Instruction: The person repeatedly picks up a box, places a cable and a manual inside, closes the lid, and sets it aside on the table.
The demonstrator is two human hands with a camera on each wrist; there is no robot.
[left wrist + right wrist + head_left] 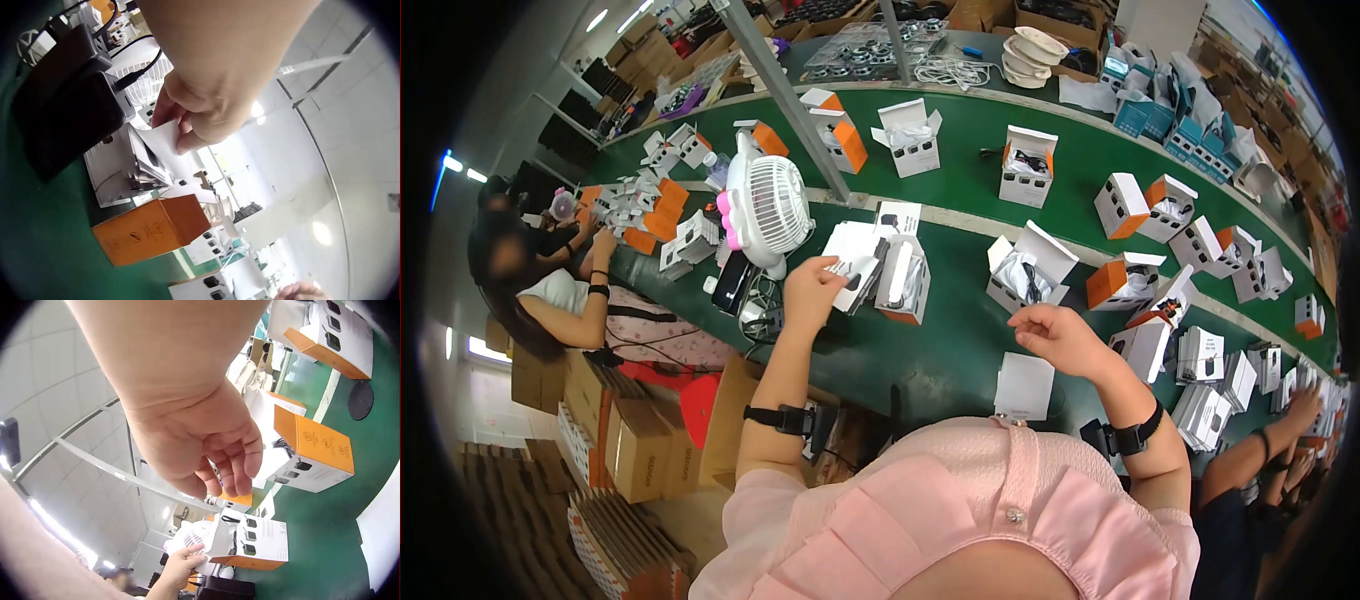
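Note:
My left hand (pixel 808 295) pinches a white printed leaflet (pixel 165 142) between thumb and fingers, at the top of a stack of leaflets (pixel 856 248). Directly right of that stack stands an open white and orange box (pixel 903 285) with a bagged item inside. My right hand (pixel 1055 338) hovers over the table with loosely curled fingers and holds nothing, as the right wrist view also shows. Just beyond it is another open box (pixel 1028 272) holding a black cable and white wrapping. A white sheet (pixel 1025 386) lies on the table below the right hand.
A white fan (pixel 770 205) and black devices with cables (pixel 75 106) stand left of the stack. More open boxes (pixel 1122 205) line the green table (pixel 960 140). Stacks of booklets (pixel 1200 355) lie at right. A metal post (pixel 785 95) rises behind; other people work at both sides.

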